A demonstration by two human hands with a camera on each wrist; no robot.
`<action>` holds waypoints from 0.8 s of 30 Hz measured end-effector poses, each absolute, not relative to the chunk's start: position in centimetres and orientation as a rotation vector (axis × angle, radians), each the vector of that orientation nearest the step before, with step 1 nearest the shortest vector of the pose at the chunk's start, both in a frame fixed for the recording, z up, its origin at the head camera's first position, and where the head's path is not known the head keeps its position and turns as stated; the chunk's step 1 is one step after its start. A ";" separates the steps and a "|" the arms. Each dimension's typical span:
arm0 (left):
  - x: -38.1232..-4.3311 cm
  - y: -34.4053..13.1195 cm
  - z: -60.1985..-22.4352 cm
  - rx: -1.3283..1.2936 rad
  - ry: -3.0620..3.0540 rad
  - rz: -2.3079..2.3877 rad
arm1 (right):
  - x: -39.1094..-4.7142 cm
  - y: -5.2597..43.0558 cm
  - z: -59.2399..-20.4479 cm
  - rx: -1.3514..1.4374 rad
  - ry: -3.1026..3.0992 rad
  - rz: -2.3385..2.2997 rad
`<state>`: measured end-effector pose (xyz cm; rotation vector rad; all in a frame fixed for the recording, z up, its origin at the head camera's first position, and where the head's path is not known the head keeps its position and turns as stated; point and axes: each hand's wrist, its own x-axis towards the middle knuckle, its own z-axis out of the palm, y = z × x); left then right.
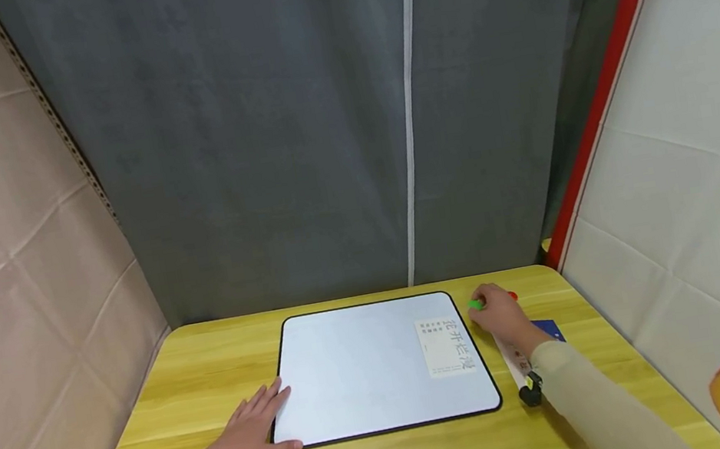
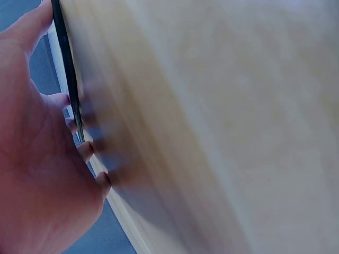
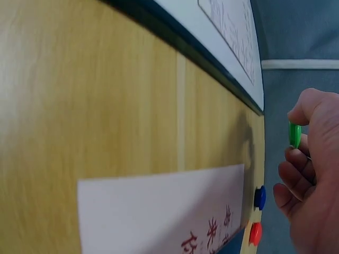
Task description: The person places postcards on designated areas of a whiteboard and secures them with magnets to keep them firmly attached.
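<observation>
A white board with a black rim lies on the wooden table, bearing a printed white card near its right edge. My left hand rests at the board's left edge, its fingers extended and thumb by the near corner. Past the board's far right corner, my right hand pinches a green round magnet between thumb and finger, raised above the table in the right wrist view. Below that hand lie a blue magnet and a red magnet.
A white card with red characters lies right of the board, partly hidden by my right arm in the head view. Beside it shows a dark blue card. A grey curtain hangs behind the table, with pale cloth walls at both sides.
</observation>
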<state>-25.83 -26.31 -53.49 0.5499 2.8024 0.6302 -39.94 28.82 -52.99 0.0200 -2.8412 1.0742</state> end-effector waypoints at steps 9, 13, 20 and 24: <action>-26.0 -26.3 -53.9 0.549 2.809 0.615 | -39.6 26.9 -52.8 0.066 -2.817 1.086; -26.0 -26.4 -54.1 0.545 2.809 0.612 | -39.3 26.1 -52.5 0.102 -2.812 1.078; -25.9 -26.4 -53.8 0.533 2.802 0.625 | -39.2 24.9 -52.2 0.125 -2.824 1.113; -25.8 -26.4 -53.7 0.536 2.801 0.628 | -39.2 24.2 -52.3 0.140 -2.834 1.100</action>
